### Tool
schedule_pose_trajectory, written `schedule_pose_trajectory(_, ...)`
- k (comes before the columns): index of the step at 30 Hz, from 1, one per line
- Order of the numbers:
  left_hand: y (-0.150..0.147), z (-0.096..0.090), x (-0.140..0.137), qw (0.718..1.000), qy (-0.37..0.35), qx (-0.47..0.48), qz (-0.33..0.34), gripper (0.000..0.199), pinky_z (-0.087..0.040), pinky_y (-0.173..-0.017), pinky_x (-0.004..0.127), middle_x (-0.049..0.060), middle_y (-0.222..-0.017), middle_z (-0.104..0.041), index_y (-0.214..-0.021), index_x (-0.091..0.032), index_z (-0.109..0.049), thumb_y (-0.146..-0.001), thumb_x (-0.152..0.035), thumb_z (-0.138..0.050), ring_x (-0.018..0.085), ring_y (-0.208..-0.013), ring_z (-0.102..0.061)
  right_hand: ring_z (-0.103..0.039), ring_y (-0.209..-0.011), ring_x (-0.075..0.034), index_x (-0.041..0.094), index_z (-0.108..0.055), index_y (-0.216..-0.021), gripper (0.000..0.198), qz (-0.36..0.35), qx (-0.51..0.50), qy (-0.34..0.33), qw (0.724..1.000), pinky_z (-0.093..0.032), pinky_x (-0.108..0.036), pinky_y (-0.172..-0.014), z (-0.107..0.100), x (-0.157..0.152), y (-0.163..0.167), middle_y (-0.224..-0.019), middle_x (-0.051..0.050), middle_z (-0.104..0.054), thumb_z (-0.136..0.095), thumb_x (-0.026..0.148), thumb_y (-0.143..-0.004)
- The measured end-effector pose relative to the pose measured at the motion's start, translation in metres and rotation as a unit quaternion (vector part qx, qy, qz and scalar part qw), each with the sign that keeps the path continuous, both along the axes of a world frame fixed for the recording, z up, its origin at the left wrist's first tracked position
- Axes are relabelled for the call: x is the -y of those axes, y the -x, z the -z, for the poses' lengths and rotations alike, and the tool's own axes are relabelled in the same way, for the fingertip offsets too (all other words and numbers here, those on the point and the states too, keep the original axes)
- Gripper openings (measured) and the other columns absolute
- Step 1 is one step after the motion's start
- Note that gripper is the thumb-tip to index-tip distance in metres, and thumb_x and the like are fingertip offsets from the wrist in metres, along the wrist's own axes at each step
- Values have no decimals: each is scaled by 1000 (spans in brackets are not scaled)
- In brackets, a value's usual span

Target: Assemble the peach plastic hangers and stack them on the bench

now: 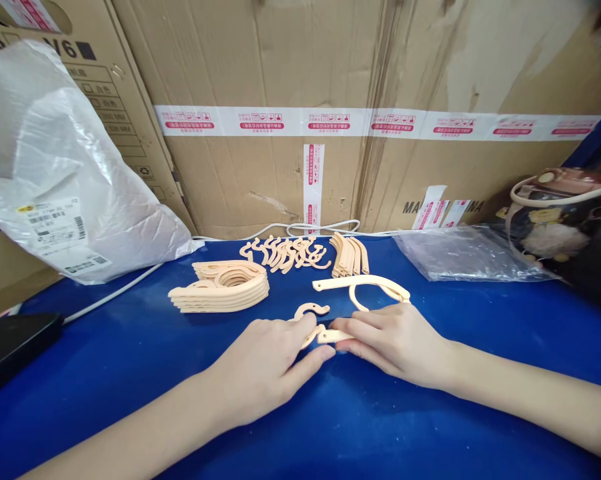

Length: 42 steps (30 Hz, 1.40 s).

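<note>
My left hand (275,363) pinches a cream plastic hanger hook (311,308), its curved end sticking out above the fingers. In my right hand (395,340) is a cream hanger arm (329,336); its holed end points left and meets the lower part of the hook. Whether the two are joined I cannot tell. Just behind my right hand lies a long curved hanger piece (353,283) with a thin loop, partly covered by the fingers. Farther back are a pile of loose hooks (286,253), a bundle of curved arms (349,255) and, to the left, a stack of folded hangers (220,293).
The blue tabletop (300,427) ends against large cardboard boxes (260,67). A white plastic mailer bag (80,173) leans at the left, above a black device (20,350). A white cable (115,293), a clear plastic bag (450,257) and a brown transparent container (550,213) line the back.
</note>
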<state>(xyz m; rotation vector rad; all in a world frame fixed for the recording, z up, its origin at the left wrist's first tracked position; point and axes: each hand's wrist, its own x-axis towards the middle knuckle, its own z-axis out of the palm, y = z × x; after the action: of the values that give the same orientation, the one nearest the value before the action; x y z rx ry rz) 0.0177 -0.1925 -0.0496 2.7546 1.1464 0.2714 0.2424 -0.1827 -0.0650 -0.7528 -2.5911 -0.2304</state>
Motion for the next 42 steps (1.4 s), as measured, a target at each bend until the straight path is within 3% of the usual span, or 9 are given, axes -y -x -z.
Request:
schedule_pose_trajectory(4,-1,1,0,998,-52,-33,11,27,-35,-48,27,2,-77,-68,-97,-18,-48,-101,-36,-28,22,-61,-65,-60,-54,-11,15,-62,-97,35,-8,-3,-6,1000,-38,-24,-51,-1,0,1,-70,-1,-66,-33,34,-101)
schedule_pose_trajectory(10,-1,4,-2,985,-150,-80,29,17,-36,-41,27,3,-72,-67,-101,-14,-46,-98,-28,-37,22,-56,-67,-61,-56,-11,15,-61,-95,33,-11,-7,19,1000,-37,-23,-52,0,1,0,-71,-1,-67,-34,33,-101)
schedule_pose_trajectory(18,2,10,-5,960,-258,-89,58,32,-39,-38,27,4,-65,-64,-90,-12,-50,-101,-29,-25,20,-51,-65,-61,-56,-11,15,-60,-90,33,-8,-1,70,998,-38,-21,-53,-2,1,1,-69,-2,-66,-36,34,-100)
schedule_pose_trajectory(22,2,9,-5,959,-263,-85,61,28,-38,-38,26,4,-65,-63,-89,-12,-51,-99,-29,-31,19,-51,-65,-62,-59,-12,15,-62,-90,36,-3,-5,108,994,-40,-21,-55,-3,2,1,-71,-2,-66,-34,35,-101)
schedule_pose_trajectory(30,3,3,-4,973,-203,-86,67,21,-41,-42,28,2,-69,-62,-90,-14,-51,-93,-26,-34,19,-54,-64,-62,-60,-12,16,-64,-96,38,10,0,128,992,-39,-23,-55,-3,2,2,-77,-3,-68,-33,37,-100)
schedule_pose_trajectory(42,1,5,-5,952,-280,-102,69,25,-38,-43,27,3,-69,-61,-92,-13,-50,-96,-23,-27,18,-51,-61,-60,-63,-12,16,-62,-88,36,18,-13,178,984,-40,-22,-59,-7,3,2,-74,-3,-66,-36,37,-100)
